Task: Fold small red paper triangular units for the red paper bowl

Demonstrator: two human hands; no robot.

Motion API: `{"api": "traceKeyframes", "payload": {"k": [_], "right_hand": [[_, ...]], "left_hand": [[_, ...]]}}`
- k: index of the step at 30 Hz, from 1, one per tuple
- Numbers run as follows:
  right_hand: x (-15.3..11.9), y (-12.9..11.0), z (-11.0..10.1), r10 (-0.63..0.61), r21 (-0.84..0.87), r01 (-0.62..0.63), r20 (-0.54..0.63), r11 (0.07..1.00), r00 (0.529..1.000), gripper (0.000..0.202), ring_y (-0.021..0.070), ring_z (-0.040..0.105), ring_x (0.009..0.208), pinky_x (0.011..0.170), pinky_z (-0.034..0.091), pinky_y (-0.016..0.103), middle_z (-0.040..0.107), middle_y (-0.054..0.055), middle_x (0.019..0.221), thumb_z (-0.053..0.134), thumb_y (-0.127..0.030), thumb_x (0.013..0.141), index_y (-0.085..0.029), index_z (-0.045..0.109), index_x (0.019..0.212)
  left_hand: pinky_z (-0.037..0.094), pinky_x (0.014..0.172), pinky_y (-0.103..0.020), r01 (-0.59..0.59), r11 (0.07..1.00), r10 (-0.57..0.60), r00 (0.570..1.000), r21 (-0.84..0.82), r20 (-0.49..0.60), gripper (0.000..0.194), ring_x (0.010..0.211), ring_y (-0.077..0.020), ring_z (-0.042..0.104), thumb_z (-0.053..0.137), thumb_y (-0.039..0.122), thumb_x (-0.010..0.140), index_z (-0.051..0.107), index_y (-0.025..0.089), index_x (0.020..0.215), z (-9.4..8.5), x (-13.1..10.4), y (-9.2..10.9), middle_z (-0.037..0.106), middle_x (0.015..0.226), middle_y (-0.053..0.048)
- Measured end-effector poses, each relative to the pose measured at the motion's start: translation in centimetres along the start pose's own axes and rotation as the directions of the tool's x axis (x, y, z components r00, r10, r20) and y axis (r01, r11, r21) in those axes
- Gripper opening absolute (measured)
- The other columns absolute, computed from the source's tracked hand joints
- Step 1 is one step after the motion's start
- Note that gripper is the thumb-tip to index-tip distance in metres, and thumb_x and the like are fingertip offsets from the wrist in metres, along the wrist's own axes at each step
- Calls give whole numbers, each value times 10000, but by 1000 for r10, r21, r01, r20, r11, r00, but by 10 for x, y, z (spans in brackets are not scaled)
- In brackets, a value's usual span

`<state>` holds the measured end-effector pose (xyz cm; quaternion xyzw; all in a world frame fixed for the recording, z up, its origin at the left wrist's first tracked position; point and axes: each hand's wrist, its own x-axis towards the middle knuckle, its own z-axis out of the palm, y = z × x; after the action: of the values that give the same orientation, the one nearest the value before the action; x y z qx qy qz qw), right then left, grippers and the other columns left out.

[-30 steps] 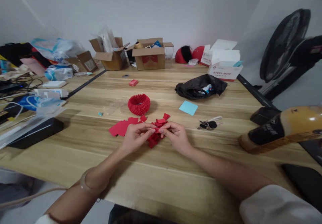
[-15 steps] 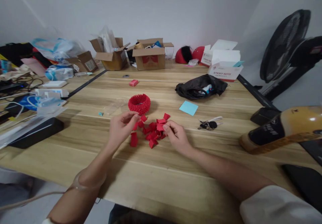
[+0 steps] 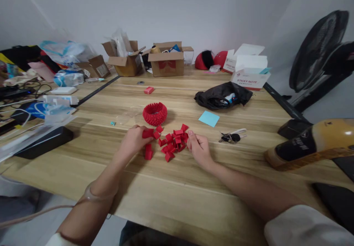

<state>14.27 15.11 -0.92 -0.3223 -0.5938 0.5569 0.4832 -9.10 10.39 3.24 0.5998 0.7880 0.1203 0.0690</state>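
Several loose folded red paper pieces (image 3: 177,139) lie in a pile on the wooden table (image 3: 177,190). My left hand (image 3: 134,139) is at the pile's left, its fingers closed on a red paper piece (image 3: 148,133). Below that hand another red piece (image 3: 148,152) rests on the table. At the right edge of the pile my right hand (image 3: 199,148) has thumb and fingers pinched together; what they hold, if anything, is too small to make out. Behind the pile stands a round red ring-shaped bowl (image 3: 155,114) made of many folded pieces.
A blue paper square (image 3: 209,118), keys (image 3: 231,137) and a black bag (image 3: 223,95) lie right of the bowl. A bottle (image 3: 312,142) lies at the right. Open cardboard boxes (image 3: 167,64) stand behind. A black case (image 3: 45,141) is at the left.
My left hand has moved down and left, and a red piece now shows in its fingers. My right hand has drawn slightly right, off the pile's top. The view has shifted slightly.
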Motion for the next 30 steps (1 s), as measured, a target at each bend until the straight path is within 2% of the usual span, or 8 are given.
{"api": "traceKeyframes", "payload": {"k": [3, 7, 13, 19, 26, 30], "right_hand": [[0, 1, -1, -14, -10, 14, -19, 1000, 1000, 610, 93, 307, 434, 442, 258, 253, 348, -27, 435, 445, -653, 865, -203, 364, 461], [0, 0, -2, -31, -17, 30, -30, 999, 999, 600, 98, 325, 442, 444, 267, 253, 360, -23, 438, 447, -629, 878, -202, 378, 461], [-1, -2, -1, -34, -34, 34, -13, 999, 999, 587, 104, 353, 442, 445, 293, 253, 396, -16, 438, 451, -607, 885, -202, 409, 463], [-1, -3, -1, -23, -60, 23, 2, 998, 1000, 584, 105, 375, 442, 450, 309, 250, 418, -13, 438, 450, -609, 882, -198, 422, 468], [0, -2, -2, -24, -68, 26, 23, 997, 999, 574, 98, 382, 447, 459, 317, 237, 418, -20, 442, 449, -588, 890, -192, 421, 476], [0, -2, -2, -15, -65, 17, 33, 998, 999, 575, 94, 384, 442, 463, 316, 236, 423, -19, 439, 455, -573, 894, -188, 428, 468]], "left_hand": [[470, 765, -297, 29, 999, -28, 999, 22, -15, 280, 864, -260, 664, 615, 309, 737, 724, 175, 957, 1, 2, -5, 717, 914, -122], [467, 750, -309, 30, 996, -24, 998, 87, -65, 310, 847, -273, 662, 546, 349, 791, 720, 147, 950, 0, 4, -12, 701, 881, -149], [474, 792, -335, 19, 996, -6, 989, 83, -148, 340, 892, -302, 658, 549, 329, 787, 710, 128, 1009, -5, 4, -11, 696, 950, -180], [476, 786, -330, 94, 992, -87, 992, 80, -90, 315, 925, -308, 666, 548, 217, 774, 703, 116, 1029, -12, 3, -4, 724, 955, -168], [452, 697, -292, 146, 984, -138, 987, 106, -77, 300, 840, -264, 678, 518, 254, 809, 713, 142, 1008, -13, 3, -6, 738, 898, -142], [410, 625, -294, 135, 980, -133, 991, 144, -18, 288, 786, -271, 675, 506, 331, 817, 732, 156, 861, -14, 3, -6, 729, 809, -149]]}}
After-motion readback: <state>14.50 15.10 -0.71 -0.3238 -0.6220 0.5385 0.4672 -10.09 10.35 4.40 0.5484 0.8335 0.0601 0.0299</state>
